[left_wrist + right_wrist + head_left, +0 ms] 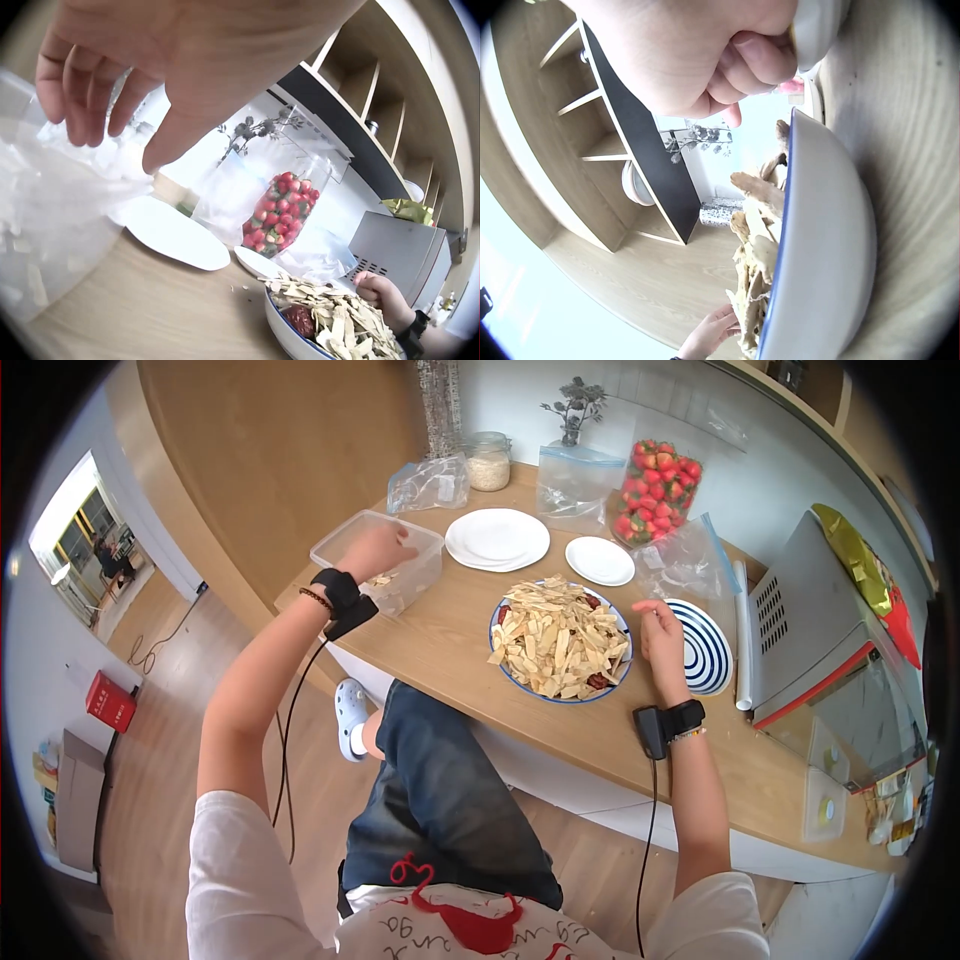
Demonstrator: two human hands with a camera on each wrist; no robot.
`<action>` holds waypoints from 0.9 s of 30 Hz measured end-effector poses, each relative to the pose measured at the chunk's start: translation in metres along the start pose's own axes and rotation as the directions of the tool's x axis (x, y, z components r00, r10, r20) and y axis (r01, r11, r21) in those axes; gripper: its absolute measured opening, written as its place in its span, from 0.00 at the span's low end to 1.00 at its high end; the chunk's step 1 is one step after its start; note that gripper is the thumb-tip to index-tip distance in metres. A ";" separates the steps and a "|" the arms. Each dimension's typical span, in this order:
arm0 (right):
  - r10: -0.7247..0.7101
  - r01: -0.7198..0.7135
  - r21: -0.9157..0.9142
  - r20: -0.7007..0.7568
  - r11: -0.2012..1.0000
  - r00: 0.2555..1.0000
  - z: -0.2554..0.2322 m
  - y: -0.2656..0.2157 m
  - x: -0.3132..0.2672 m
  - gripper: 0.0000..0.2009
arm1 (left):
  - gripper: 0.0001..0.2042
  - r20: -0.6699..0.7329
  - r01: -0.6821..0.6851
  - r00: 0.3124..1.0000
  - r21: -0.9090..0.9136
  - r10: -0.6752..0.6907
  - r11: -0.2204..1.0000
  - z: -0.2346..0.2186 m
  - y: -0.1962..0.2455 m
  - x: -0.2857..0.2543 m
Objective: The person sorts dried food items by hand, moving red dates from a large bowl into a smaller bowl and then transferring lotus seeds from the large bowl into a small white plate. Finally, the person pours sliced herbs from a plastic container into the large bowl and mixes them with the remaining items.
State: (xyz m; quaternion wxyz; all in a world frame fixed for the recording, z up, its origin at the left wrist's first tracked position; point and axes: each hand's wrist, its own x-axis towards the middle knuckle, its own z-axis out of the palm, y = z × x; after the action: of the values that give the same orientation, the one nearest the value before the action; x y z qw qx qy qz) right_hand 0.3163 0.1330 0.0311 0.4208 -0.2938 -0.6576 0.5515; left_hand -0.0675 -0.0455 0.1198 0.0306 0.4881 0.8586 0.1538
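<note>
My left hand (375,550) hangs over a clear plastic container (410,585), its fingers relaxed and pointing down with nothing between them in the left wrist view. A few pale slices lie inside that container. A blue-rimmed white bowl (829,225) stands between my hands, heaped with dried pale slices (560,640) and a few dark red dried dates (598,681). My right hand (660,645) is beside the bowl, at the left edge of a blue-and-white striped plate (705,650). Its fingers are loosely curled and appear to hold nothing.
White plates (497,540) and a smaller white plate (600,561) lie behind the bowl. Along the wall stand a jar (489,463), a clear zip bag (575,485) and a bag of strawberries (655,495). A grey appliance (800,610) borders the right side.
</note>
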 end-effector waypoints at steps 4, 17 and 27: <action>0.022 -0.023 0.030 0.008 0.999 1.000 0.000 -0.002 -0.001 0.07 | 0.26 0.143 -0.078 0.987 -0.002 0.077 0.997 0.027 0.006 -0.008; 0.025 -0.025 0.013 0.034 1.000 0.999 -0.001 0.000 -0.001 0.07 | 0.32 0.406 -0.126 0.848 -0.471 0.341 0.873 0.040 0.120 0.011; 0.020 -0.020 0.017 0.003 1.000 1.000 0.000 -0.003 -0.001 0.08 | 0.27 0.697 0.461 0.535 -0.715 0.478 0.526 0.099 0.131 0.057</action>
State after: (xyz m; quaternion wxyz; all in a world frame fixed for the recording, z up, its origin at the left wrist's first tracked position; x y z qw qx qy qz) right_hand 0.3167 0.1313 0.0338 0.4168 -0.2963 -0.6505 0.5616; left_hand 0.0313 0.0888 0.0698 0.6732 0.4197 0.5328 0.2947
